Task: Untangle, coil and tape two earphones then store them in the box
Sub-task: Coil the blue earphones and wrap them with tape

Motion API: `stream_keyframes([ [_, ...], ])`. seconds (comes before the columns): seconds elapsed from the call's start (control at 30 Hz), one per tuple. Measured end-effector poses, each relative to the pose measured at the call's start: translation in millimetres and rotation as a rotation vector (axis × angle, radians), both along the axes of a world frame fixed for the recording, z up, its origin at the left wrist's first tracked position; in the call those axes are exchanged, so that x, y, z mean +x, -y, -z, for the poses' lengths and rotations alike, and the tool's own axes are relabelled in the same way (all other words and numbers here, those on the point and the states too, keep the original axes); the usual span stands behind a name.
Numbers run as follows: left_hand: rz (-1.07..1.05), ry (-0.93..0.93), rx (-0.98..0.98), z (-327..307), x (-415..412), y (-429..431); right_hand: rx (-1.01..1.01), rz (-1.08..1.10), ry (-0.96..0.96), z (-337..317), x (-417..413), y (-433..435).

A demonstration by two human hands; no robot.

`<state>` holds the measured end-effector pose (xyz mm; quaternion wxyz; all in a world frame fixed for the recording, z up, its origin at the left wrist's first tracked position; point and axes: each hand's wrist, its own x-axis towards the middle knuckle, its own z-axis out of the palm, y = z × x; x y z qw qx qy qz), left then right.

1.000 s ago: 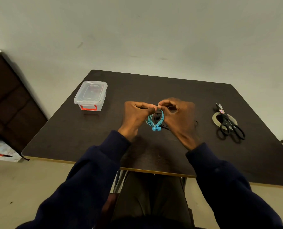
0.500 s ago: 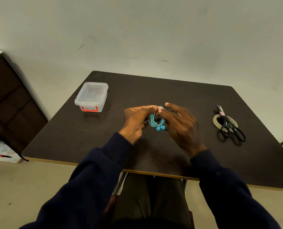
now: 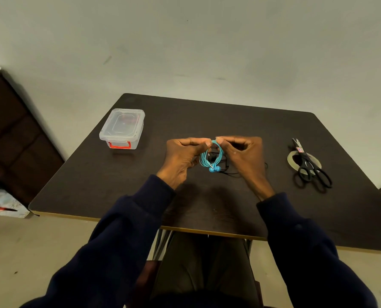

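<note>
Far left on the table (image 3: 118, 187): clear box (image 3: 121, 127), lid on, red latch facing near. It sits well apart from the hands, and nothing from the task shows inside. Likely parked there until the storing step.

Left hand (image 3: 180, 158), centre of the table: thumb and forefinger closed in a pinch on the top of the blue earphone (image 3: 214, 168), other fingers curled under. The blue cable is wound into a round coil that hangs from the pinch, with the buds and plug at the near, low end. The coil is held above the table, probably so that the loops stay together for taping. Cannot tell if any tape is on it.

Black earphone (image 3: 230, 173): loose on the table under and just right of the coil, partly hidden by the right hand. Not coiled yet.

Right hand (image 3: 245, 156): also pinching the coil top, just beside the left pinch, fingers curled.

Far right: tape roll (image 3: 293, 160) flat on the table, scissors (image 3: 307, 167) lying across it, closed. Both are near the right hand for an easy reach.

Versus half a second ago: then the right hand's fingers were stretched over the coil and the bundle was bunched low between the hands. Now both hands are raised, the pinches meet at the top, and the coil hangs open as a ring. Box, tape roll and scissors are unchanged.
</note>
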<state>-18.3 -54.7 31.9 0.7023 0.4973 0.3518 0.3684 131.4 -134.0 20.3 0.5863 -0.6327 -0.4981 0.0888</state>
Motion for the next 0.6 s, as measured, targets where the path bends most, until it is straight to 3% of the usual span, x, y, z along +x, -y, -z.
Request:
stream_keyframes([
  [0.2, 0.002, -0.028, -0.017, 3.9, 0.1, -3.7, -0.012, -0.026, 0.092, 2.5, 0.3, -1.1],
  [0.43, 0.031, -0.021, -0.105, 9.3, -0.7, -5.0, 0.045, -0.059, 0.353, 6.4, 0.8, 0.7],
  [0.6, 0.041, 0.026, -0.211, 18.7, -0.4, -10.3, -0.003, -0.025, 0.226, 11.8, -3.0, -5.9],
])
